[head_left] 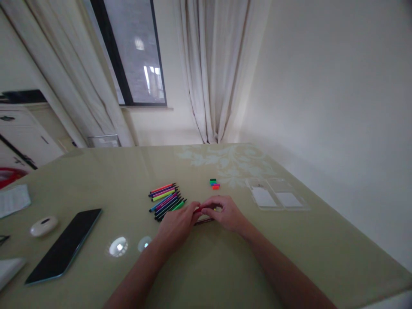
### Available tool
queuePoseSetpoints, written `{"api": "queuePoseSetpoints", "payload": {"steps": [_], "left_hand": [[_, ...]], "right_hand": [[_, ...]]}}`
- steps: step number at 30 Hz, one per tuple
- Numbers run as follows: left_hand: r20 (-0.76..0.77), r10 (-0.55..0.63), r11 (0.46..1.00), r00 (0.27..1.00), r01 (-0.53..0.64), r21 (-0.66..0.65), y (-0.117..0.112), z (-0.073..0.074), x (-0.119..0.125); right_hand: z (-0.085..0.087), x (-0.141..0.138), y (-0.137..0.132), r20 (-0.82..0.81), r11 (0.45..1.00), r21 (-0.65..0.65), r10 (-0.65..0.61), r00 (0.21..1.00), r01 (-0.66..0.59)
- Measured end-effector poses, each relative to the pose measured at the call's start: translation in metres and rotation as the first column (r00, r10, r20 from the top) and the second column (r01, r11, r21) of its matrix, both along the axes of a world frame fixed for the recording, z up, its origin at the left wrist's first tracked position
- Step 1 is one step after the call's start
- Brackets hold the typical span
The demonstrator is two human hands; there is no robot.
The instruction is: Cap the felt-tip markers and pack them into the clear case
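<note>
My left hand is closed around a red marker, most of which the fingers hide. My right hand pinches at the other end of it, so the two hands meet over the table. Beneath them shows the edge of a dark pen, with a bit of yellow beside it. Uncapped markers in several colours lie in a slanted row left of my left hand, dark tips to the right. Small coloured caps sit in a little heap beyond my hands.
On the right lies an open clear plastic case with white inserts. A black tablet, a white mouse and a paper are at the left. The glossy table meets the wall on the right.
</note>
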State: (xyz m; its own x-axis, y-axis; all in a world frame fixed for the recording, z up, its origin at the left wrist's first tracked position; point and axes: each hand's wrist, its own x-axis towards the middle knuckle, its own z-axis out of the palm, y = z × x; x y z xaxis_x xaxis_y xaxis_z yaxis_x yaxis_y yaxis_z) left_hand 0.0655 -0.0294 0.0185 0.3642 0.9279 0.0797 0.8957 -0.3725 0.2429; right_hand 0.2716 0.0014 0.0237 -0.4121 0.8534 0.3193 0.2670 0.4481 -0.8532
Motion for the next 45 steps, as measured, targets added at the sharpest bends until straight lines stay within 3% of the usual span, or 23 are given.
{"api": "queuePoseSetpoints", "payload": {"steps": [3, 9, 16, 24, 28, 31, 34, 39, 45], "left_hand": [[-0.025, 0.046, 0.997, 0.999, -0.048, -0.057, 0.001, 0.0, 0.003], [0.004, 0.022, 0.996, 1.0, -0.021, -0.091, 0.0, 0.003, 0.004], [-0.117, 0.059, 0.986, 0.991, -0.076, -0.148, -0.001, 0.012, 0.006], [-0.091, 0.074, 0.99, 0.993, -0.084, -0.113, 0.0, 0.002, 0.007], [0.056, 0.021, 1.0, 0.998, -0.021, 0.002, -0.002, -0.005, 0.011], [0.127, -0.133, 0.973, 0.983, 0.105, 0.207, -0.006, -0.011, 0.013], [0.103, -0.228, 0.935, 0.968, 0.189, 0.299, -0.009, -0.015, 0.014], [0.051, -0.316, 0.907, 0.947, 0.286, 0.309, -0.012, -0.024, 0.021], [-0.007, -0.296, 0.934, 0.955, 0.291, 0.208, -0.014, -0.024, 0.031]], "right_hand": [[0.0, -0.001, -0.001, 0.013, 1.0, -0.013, 0.006, 1.0, -0.006], [0.002, -0.002, -0.002, 0.019, 0.998, -0.063, 0.014, 1.0, -0.013], [0.003, -0.005, -0.005, -0.015, 0.987, -0.152, 0.048, 0.999, -0.049], [0.005, -0.007, -0.009, -0.014, 0.989, -0.134, 0.054, 0.998, -0.056], [0.008, -0.003, -0.005, -0.101, 0.981, -0.18, 0.052, 0.994, -0.07], [0.009, 0.006, 0.004, -0.216, 0.981, -0.195, -0.058, 0.975, 0.016], [0.006, 0.018, 0.018, -0.304, 0.957, -0.217, -0.253, 0.918, 0.192], [-0.012, 0.032, 0.038, -0.256, 0.897, -0.193, -0.437, 0.862, 0.397], [-0.028, 0.034, 0.044, -0.108, 0.89, -0.112, -0.453, 0.885, 0.442]]}}
